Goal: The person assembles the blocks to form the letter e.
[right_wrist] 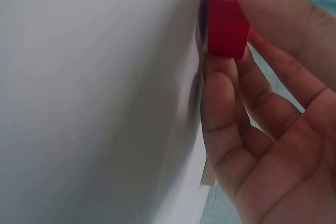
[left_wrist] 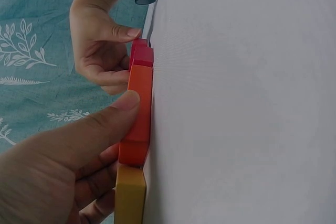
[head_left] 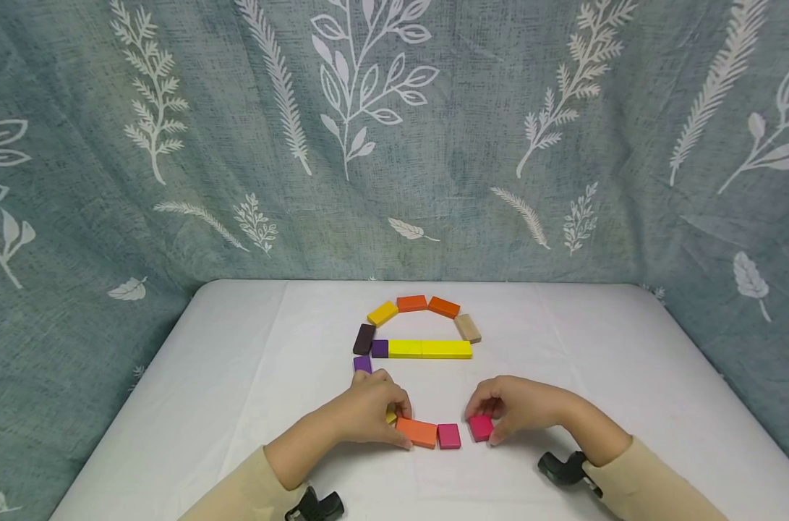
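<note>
My left hand point(head_left: 370, 409) pinches an orange block point(head_left: 416, 433) between thumb and fingers, low in the head view. Partly hidden behind that hand is a yellow block point(left_wrist: 130, 195), just beyond the orange one's end in the left wrist view. A small pink block point(head_left: 449, 436) lies against the orange block's right end. To its right, with a gap between, my right hand point(head_left: 524, 404) holds another small pinkish-red block point(head_left: 481, 428) by thumb and fingertips. In the right wrist view, this red block point(right_wrist: 228, 22) sits between thumb and fingers at the white surface.
Farther back, an arch runs through a dark brown block point(head_left: 364, 339), a golden-yellow block point(head_left: 382, 313), two orange blocks point(head_left: 411, 303) and a beige block point(head_left: 468, 328). Below it lies a row of a purple block point(head_left: 380, 349) and bright yellow blocks point(head_left: 429, 349). Another purple block point(head_left: 362, 363) touches my left fingers.
</note>
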Demonstrator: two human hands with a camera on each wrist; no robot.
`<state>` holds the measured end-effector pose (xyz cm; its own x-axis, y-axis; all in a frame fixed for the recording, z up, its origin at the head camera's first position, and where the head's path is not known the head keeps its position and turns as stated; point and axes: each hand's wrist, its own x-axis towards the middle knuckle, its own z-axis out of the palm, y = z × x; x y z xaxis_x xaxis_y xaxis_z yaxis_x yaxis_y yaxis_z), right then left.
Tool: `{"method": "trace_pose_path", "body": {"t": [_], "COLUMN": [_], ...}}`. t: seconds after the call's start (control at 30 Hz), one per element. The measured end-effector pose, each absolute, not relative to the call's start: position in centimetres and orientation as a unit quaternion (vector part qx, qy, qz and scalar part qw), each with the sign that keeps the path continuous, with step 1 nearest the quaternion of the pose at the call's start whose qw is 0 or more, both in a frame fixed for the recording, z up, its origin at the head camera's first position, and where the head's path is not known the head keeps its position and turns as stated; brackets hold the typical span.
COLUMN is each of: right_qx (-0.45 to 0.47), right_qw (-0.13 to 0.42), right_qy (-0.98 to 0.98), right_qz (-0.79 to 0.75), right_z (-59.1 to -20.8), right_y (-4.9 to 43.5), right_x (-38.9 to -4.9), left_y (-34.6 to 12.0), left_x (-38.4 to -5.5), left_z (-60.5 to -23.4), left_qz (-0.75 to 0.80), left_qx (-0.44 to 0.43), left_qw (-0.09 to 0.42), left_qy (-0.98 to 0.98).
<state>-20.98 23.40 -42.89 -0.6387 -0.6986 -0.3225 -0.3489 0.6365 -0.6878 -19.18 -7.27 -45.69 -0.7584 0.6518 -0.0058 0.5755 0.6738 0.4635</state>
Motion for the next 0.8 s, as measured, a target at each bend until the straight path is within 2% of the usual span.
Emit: {"method": "trace_pose_path", "body": {"t": [0.8], "right_qx": [-0.327], "right_qw": [0.286], "right_qy": [0.853], "right_qz": [-0.289], "right_z": [-43.2], "right_y": [21.8], "right_x": [-20.8], "left_y": [-7.3], "left_x": [-19.0], "left_z": [-45.3], "left_qz": [0.225], "left_qx": [0.335], "left_qw": [0.092], "left_qy": [0.91]}}
